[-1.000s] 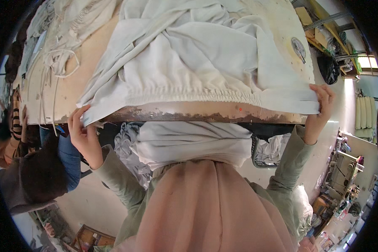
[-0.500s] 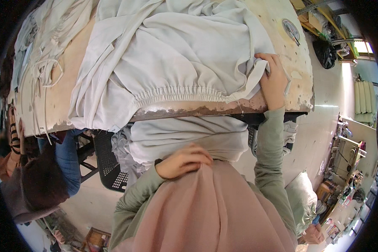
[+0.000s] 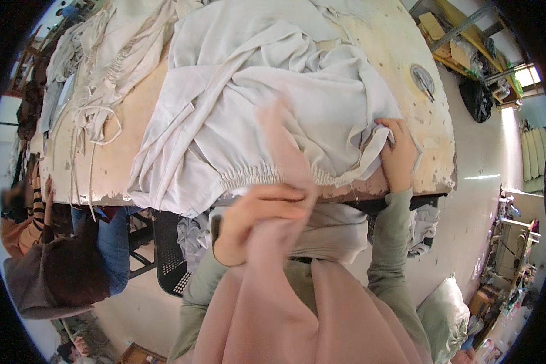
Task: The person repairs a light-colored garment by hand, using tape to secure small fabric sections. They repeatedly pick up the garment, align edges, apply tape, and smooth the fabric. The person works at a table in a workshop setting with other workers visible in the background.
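Observation:
A pale grey-white garment [image 3: 267,115] with a gathered elastic edge lies spread and wrinkled on the wooden table [image 3: 434,145]. At the garment's right side, my right hand [image 3: 399,153] is closed on a strip of its edge, fingers curled over the cloth. My left hand [image 3: 256,213] is lifted in front of the table's near edge and closed around the pink scarf [image 3: 273,239] that hangs over my front. The scarf's loose end points up, blurred, and covers part of the gathered edge. More grey-white cloth [image 3: 340,233] lies on my lap.
More pale garments [image 3: 124,48] with dangling ties lie on the table's left. A round dish [image 3: 422,82] with a small tool sits at the right. A black perforated crate [image 3: 170,267] stands below the table. Another person [image 3: 60,267] sits at the left.
My left hand has risen from my lap, lifting the scarf end up before the table. My right hand keeps its grip on the garment. The whole view has shifted slightly.

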The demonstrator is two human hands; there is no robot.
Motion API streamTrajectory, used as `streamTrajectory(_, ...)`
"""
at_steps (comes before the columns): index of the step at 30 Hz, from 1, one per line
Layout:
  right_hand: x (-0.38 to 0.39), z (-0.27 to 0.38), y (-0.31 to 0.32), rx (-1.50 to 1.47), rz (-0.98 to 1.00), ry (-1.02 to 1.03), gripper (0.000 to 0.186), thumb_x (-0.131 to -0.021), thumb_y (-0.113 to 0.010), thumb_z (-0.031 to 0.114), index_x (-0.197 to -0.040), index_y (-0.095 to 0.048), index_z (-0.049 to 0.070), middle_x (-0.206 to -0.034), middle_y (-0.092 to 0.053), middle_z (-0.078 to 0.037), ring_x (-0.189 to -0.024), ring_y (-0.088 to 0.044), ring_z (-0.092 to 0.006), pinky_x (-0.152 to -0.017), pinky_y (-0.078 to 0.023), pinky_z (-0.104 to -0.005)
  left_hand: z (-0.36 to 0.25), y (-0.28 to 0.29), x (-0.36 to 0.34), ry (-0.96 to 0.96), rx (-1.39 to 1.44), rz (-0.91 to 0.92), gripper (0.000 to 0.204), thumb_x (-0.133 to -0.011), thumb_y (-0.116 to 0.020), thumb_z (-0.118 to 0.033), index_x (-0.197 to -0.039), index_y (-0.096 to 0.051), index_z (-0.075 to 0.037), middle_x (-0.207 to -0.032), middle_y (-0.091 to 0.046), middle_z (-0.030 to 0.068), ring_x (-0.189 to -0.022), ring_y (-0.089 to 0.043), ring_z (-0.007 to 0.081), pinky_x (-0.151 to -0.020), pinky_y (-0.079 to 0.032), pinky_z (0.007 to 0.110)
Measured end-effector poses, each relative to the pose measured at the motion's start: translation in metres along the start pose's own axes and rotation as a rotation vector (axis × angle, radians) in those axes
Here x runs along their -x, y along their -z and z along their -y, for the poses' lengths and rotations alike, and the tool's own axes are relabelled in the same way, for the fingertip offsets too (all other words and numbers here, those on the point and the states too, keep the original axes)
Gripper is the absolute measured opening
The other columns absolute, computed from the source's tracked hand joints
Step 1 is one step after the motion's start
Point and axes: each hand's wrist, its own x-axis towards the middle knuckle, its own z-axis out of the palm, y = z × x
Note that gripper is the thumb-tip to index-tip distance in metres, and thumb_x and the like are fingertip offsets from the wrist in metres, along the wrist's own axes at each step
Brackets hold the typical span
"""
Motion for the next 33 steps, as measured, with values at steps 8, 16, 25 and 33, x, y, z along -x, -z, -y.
streamTrajectory(8, -0.001, 0.002, 0.001, -0.051, -0.011, -0.016, 0.029, -0.074, -0.058, -0.001, -0.099, -0.064, 0.012, -0.098, -0.061, -0.007, -0.085, -0.062, -0.0306, -0.071, -0.048, -0.0364, 0.017, 0.038, 0.069, 1.137, -0.13, 0.861, 0.038, -0.085, -0.051, 0.002, -0.123, -0.054, -0.002, -0.108, -0.062, 0.0185, -0.105, -0.06, 0.0297, -0.088, -0.048, 0.036)
streamTrajectory(16, -0.004, 0.004, 0.001, -0.039, 0.022, -0.102, 0.03, -0.074, -0.056, -0.003, -0.1, -0.063, 0.009, -0.097, -0.061, -0.008, -0.091, -0.061, -0.0284, -0.077, -0.047, -0.0321, 0.028, -0.007, 0.103, 0.717, 0.308, 0.817, 0.036, -0.085, -0.052, 0.002, -0.121, -0.055, -0.003, -0.106, -0.063, 0.0178, -0.102, -0.061, 0.0292, -0.086, -0.048, 0.036)
streamTrajectory(25, -0.003, 0.0, 0.0, 0.004, 0.001, -0.077, 0.029, -0.074, -0.059, 0.001, -0.1, -0.064, 0.013, -0.098, -0.062, -0.006, -0.089, -0.062, -0.0275, -0.074, -0.047, -0.0327, 0.02, -0.021, 0.087, 0.624, 0.411, 0.794, 0.034, -0.084, -0.053, 0.001, -0.118, -0.056, -0.003, -0.104, -0.063, 0.0171, -0.099, -0.062, 0.0286, -0.084, -0.049, 0.036)
streamTrajectory(33, -0.003, -0.001, -0.001, 0.007, -0.003, -0.063, 0.028, -0.074, -0.06, 0.003, -0.099, -0.065, 0.014, -0.097, -0.062, -0.004, -0.088, -0.062, -0.0266, -0.072, -0.047, -0.0326, 0.02, -0.027, 0.089, 0.59, 0.455, 0.788, 0.032, -0.084, -0.053, 0.0, -0.116, -0.057, -0.003, -0.102, -0.064, 0.0165, -0.097, -0.062, 0.0281, -0.082, -0.049, 0.035)
